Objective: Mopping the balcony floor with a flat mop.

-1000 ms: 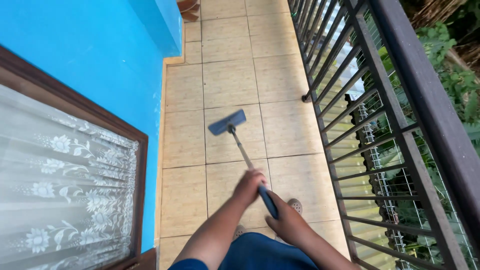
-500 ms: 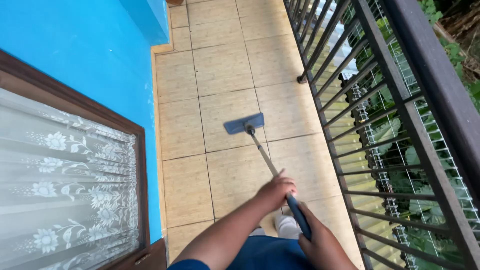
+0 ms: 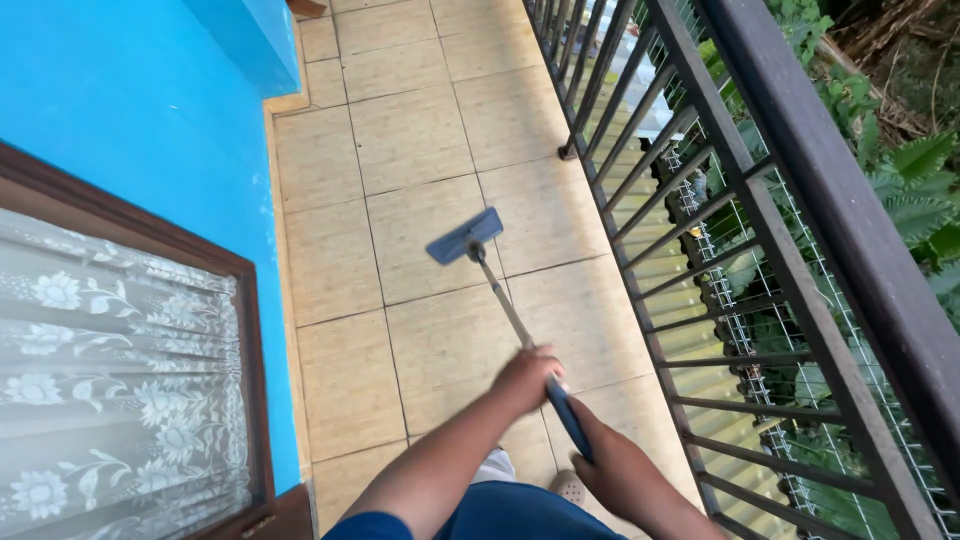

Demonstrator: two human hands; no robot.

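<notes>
- Left hand (image 3: pixel 527 378) closed round the mop (image 3: pixel 500 300) pole, higher up the shaft, where bare metal meets the blue grip.
- Right hand (image 3: pixel 612 462) wrapped round the blue grip lower down, near the body; fingers fully curled, nothing else held.
- Mop: flat rectangular head (image 3: pixel 465 236), slate blue, lying flat on the floor (image 3: pixel 410 140); thin silvery pole runs back at a slant to the hands; dark blue sleeve at the near end.
- Head sits mid-balcony, far from the hands, roughly between wall (image 3: pixel 130 90) on the left and railing (image 3: pixel 720 220) on the right, touching neither.
- Handling guess: light, stiff pole, head probably swivels at the joint; soft pad underneath likely, can't see it. Glides easy on smooth tile. Best held two-handed, spaced apart on grip and shaft, as now.
- Floor: beige square tiles, dark grout lines.
- Left near: brown-framed window (image 3: pixel 120 380) with white flowered lace curtain.
- Right: dark metal railing, greenery beyond.
- Toes of pale shoes (image 3: pixel 495 465) just show below the hands.
</notes>
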